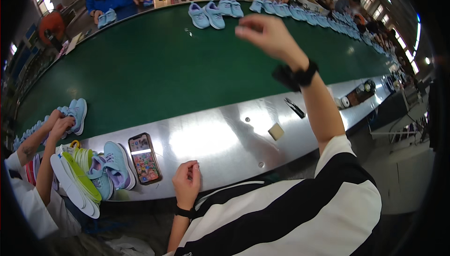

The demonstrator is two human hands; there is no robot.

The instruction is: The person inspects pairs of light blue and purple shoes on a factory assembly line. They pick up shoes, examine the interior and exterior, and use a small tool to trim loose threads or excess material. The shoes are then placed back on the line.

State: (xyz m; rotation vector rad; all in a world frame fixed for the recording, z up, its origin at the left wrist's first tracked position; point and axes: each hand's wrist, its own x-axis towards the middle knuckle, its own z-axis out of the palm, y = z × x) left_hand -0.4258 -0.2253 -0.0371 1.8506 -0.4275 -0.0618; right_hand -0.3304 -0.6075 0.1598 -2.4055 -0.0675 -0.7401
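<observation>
Out over the green belt (pixel 154 64) reaches my right hand (pixel 269 36), fingers bent and a gap between them and the thumb, nothing visible in it. The nearest things to it are a pair of light blue sneakers (pixel 207 16) and another blue pair (pixel 230 7) beside them. My left hand (pixel 186 184) rests by the near edge of the metal ledge (pixel 206 134), its fingers curled closed with no object showing. To its left lie a phone (pixel 145 158) with a lit screen and a blue sneaker pair with lilac lining (pixel 117 167).
White and lime-green insoles (pixel 77 183) are stacked at the ledge's left end, beside a co-worker's hands (pixel 61 124) on blue shoes. Black snips (pixel 294 108) and a beige block (pixel 276 131) lie on the ledge. A long row of blue shoes (pixel 309 17) lines the far side, near other people.
</observation>
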